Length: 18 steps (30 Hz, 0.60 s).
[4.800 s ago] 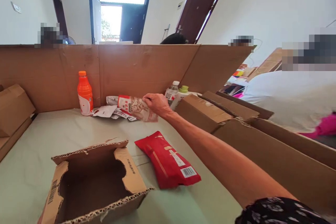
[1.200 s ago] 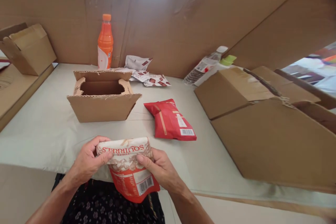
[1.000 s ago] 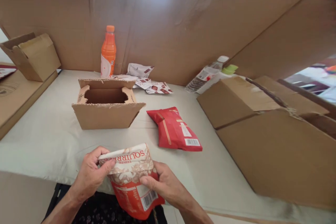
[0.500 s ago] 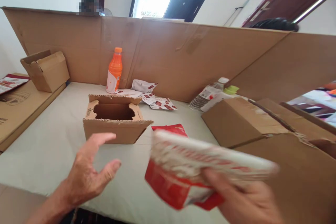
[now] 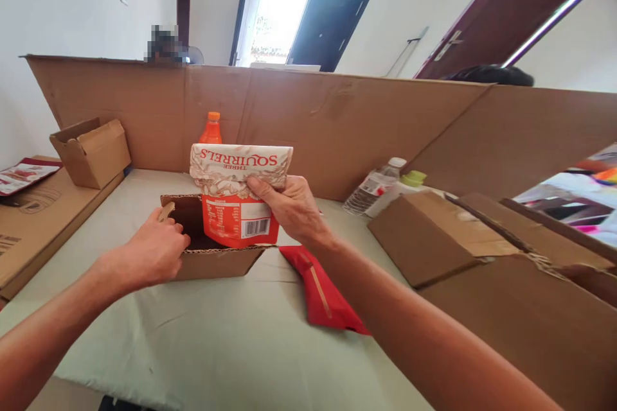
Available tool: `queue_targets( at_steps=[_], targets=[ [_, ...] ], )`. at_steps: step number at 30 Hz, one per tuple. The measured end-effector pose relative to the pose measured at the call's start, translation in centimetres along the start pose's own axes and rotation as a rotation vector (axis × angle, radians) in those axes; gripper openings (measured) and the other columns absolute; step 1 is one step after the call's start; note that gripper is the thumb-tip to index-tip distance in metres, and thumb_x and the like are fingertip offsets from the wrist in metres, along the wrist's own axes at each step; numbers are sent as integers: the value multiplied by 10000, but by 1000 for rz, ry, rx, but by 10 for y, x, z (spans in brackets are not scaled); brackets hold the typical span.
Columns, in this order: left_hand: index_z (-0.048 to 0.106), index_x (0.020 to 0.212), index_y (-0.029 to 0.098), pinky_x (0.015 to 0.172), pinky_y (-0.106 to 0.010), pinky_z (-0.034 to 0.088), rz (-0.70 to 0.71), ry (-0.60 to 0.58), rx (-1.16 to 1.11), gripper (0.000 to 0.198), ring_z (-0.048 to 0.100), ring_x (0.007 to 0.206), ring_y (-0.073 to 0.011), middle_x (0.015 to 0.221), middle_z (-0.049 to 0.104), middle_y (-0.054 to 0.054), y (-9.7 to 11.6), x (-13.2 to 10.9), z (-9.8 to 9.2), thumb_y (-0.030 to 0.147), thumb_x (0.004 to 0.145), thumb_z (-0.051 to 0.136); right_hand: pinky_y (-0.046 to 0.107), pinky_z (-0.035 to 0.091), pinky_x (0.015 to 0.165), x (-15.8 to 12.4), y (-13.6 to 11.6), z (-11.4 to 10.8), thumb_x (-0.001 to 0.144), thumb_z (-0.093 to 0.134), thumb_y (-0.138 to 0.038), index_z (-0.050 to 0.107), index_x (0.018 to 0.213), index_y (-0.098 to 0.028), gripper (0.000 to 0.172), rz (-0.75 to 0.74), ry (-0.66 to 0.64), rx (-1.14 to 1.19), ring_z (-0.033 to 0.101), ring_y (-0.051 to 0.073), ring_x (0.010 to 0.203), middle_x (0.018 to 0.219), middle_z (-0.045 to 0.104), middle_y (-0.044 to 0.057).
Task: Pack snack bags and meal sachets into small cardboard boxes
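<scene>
Pouch (image 5: 238,202) dead centre of the frame, upside down, its lower end dipping into the open box (image 5: 216,262)! Right hand (image 5: 292,212) has it clamped at the right edge, thumb across the front. Left hand (image 5: 157,255), left of centre, curls its fingers tight over the box's left rim. Red pack (image 5: 322,295) lies on the table (image 5: 193,347) just right of the box; orange bottle (image 5: 211,131) peeks up behind the pouch.

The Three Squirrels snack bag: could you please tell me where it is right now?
In the head view the snack bag is centre frame, gripped by the right hand, its lower end in the cardboard box that the left hand holds.
</scene>
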<state>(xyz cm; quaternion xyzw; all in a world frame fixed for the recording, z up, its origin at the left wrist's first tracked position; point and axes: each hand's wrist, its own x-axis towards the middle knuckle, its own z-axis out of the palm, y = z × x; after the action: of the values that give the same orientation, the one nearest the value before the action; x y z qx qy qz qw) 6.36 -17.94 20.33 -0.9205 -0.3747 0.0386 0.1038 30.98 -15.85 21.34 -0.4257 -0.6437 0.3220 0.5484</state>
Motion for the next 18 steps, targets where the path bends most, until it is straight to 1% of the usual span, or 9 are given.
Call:
queue_targets(
  at_steps=[3, 6, 8, 10, 11, 12, 14, 16, 18],
  targets=[
    [737, 762, 179, 938, -470, 446, 17, 60, 41, 244, 659, 833, -265, 789, 704, -88, 2, -12, 12, 48, 752, 531, 272, 474, 514, 3, -8, -12, 792, 696, -577, 715, 726, -159, 424, -38, -93, -180, 590, 173, 603, 652, 665, 18],
    [754, 802, 191, 884, -410, 469, 48, 123, 45, 251, 646, 904, -256, 882, 706, -85, -1, -14, 21, 23, 750, 575, 252, 369, 483, 3, -18, -15, 865, 622, -478, 670, 677, -171, 364, -89, -243, -380, 488, 130, 539, 584, 578, -2],
    [759, 796, 193, 831, -389, 480, 56, 131, 34, 239, 635, 896, -255, 886, 701, -90, -3, -14, 22, 16, 765, 602, 257, 283, 471, 3, -22, -10, 867, 619, -390, 570, 564, -192, 365, -120, -351, -544, 370, 96, 478, 501, 451, -29],
    [757, 762, 190, 793, -388, 488, 54, 131, 40, 203, 625, 859, -259, 845, 693, -92, -4, -15, 19, 31, 784, 633, 275, 214, 471, 2, -23, -5, 849, 639, -327, 431, 483, -210, 437, -154, -397, -693, 255, 76, 446, 460, 326, -51],
    [755, 745, 186, 779, -392, 494, 47, 129, 46, 179, 621, 841, -262, 824, 687, -92, -4, -17, 16, 48, 791, 651, 283, 194, 472, 1, -24, -4, 849, 641, -318, 378, 469, -216, 473, -170, -398, -739, 221, 73, 441, 457, 291, -55],
    [754, 733, 181, 771, -399, 502, 38, 127, 50, 156, 620, 829, -266, 810, 683, -93, -4, -18, 14, 66, 795, 668, 286, 185, 472, 0, -24, -3, 857, 634, -321, 352, 468, -220, 491, -184, -394, -765, 209, 73, 440, 459, 282, -55],
    [751, 714, 171, 771, -417, 520, 20, 124, 50, 127, 624, 826, -277, 802, 679, -97, -4, -23, 10, 92, 795, 692, 285, 186, 466, -3, -26, -2, 878, 609, -332, 359, 474, -222, 487, -199, -381, -792, 220, 79, 437, 461, 300, -49],
    [746, 708, 164, 793, -435, 538, 15, 132, 34, 121, 633, 855, -288, 829, 680, -105, -3, -26, 10, 86, 784, 694, 284, 198, 466, -6, -27, 0, 880, 613, -315, 410, 472, -219, 465, -192, -396, -852, 248, 85, 429, 451, 338, -42],
    [736, 719, 158, 876, -484, 540, 10, 175, 21, 123, 642, 905, -299, 869, 678, -115, -3, -29, 12, 67, 773, 673, 287, 225, 479, -7, -28, 9, 874, 635, -281, 511, 486, -209, 413, -169, -471, -966, 318, 97, 424, 445, 424, -25]
  ],
)
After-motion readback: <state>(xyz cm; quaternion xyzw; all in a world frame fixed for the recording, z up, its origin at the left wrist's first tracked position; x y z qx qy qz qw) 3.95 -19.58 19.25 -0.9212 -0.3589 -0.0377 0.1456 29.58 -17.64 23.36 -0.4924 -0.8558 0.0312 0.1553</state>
